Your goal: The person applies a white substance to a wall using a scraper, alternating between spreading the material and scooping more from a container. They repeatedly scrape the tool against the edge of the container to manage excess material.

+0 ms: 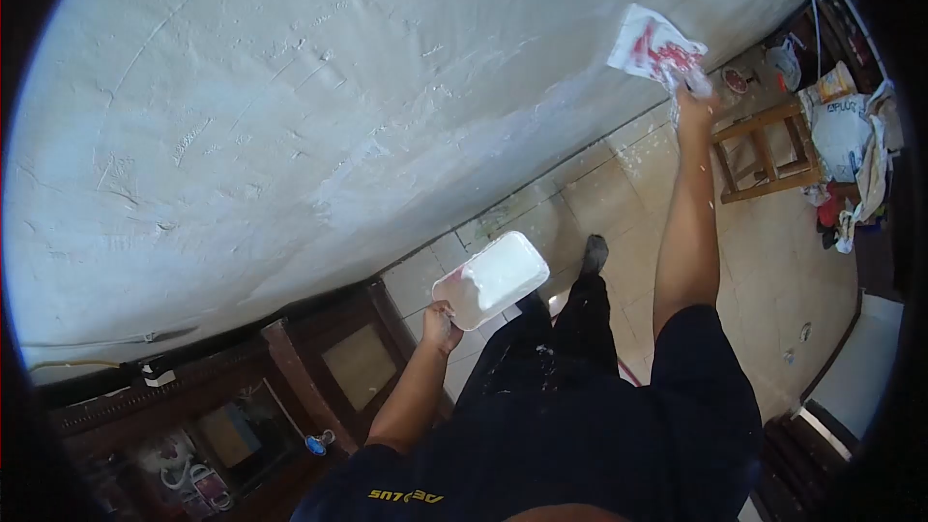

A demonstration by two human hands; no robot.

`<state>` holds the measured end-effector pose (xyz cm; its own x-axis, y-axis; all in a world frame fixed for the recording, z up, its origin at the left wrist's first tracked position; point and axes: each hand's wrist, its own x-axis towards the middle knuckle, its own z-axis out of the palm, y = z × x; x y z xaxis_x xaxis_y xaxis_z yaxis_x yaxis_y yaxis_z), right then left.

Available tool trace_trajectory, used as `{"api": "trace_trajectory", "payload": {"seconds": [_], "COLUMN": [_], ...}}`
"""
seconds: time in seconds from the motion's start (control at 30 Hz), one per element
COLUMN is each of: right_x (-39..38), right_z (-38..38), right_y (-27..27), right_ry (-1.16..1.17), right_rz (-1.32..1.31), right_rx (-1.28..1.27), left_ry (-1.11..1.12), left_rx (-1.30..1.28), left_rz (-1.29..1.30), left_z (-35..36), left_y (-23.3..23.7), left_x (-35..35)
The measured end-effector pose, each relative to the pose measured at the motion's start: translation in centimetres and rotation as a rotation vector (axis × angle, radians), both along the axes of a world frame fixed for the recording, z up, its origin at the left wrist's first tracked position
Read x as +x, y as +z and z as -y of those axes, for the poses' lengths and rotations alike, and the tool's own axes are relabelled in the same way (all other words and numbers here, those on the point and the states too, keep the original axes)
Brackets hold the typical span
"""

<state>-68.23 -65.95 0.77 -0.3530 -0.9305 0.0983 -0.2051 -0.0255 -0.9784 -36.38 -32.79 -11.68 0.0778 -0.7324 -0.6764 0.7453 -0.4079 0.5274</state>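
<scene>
My left hand (441, 328) grips the near left corner of a shallow white rectangular tray (466, 306), held out in front of my body. White paste (505, 271) covers the far side of its inside, and the nearer end is thinly coated. Stretched out to the upper right, my right hand (694, 95) is closed on a flat white putty spreader (646, 43) with red patches on its face. White smears coat the fingers. The spreader overlaps the lower part of a pale wall (387, 87), which shows uneven ridges and whiter patches.
A wooden stool (767, 157) lies on the tiled floor (643, 184) to the right, beside a white bag (839, 135) and heaped cloths. Dark wooden cabinets (333, 353) stand along the wall at lower left. A cable (77, 364) runs above them.
</scene>
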Motion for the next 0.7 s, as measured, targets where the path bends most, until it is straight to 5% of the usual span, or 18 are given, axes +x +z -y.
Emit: {"api": "trace_trajectory", "payload": {"seconds": [0.1, 0.17, 0.2, 0.23, 0.33, 0.4, 0.43, 0.47, 0.53, 0.57, 0.63, 0.7], "right_x": [-1.5, 2.7, 5.9, 8.7, 13.7, 12.1, 8.9, 5.2, -0.9, -3.9, -7.1, -6.0], "right_z": [-0.8, -2.9, -4.2, -5.7, -5.6, -3.0, -0.8, 1.8, 3.3, 3.8, 4.3, 2.0], "right_y": [-3.9, -7.3, -8.0, -4.4, -5.5, -6.9, -8.4, -12.0, -10.7, -8.8, -10.2, -9.5], "right_ry": [0.064, 0.189, 0.419, 0.622, 0.581, 0.434, 0.365, 0.207, 0.021, 0.031, -0.030, 0.030], "right_rz": [0.256, 0.600, 0.631, 0.069, -0.189, 0.022, -0.108, -0.681, 0.165, -0.051, -0.145, 0.231], "right_rx": [-0.252, 0.056, -0.022, -0.249, -0.644, -0.259, -0.276, -0.568, 0.032, 0.144, -0.232, -0.053], "left_ry": [0.028, 0.028, 0.026, -0.002, -0.022, -0.032, -0.023, -0.014, 0.022, 0.057, 0.074, 0.080], "left_rx": [0.064, 0.085, 0.107, 0.081, 0.080, 0.102, 0.098, 0.094, 0.116, 0.134, 0.131, 0.198], "left_rz": [0.037, 0.023, 0.014, 0.017, 0.033, 0.052, 0.066, 0.079, 0.061, 0.035, 0.020, 0.081], "left_z": [0.2, 0.3, 0.4, 0.4, 1.5, 1.8, 1.9, 2.2, 2.6, 2.6, 3.1, 4.0], "left_y": [0.5, 0.2, -0.1, -0.6, -0.5, -0.5, -0.4, -0.2, 0.1, 0.3, -0.3, 0.0], "left_x": [-0.7, -1.1, -1.2, -1.2, -1.8, -1.8, -1.9, -2.0, -2.2, -2.4, -2.7, -3.9]}}
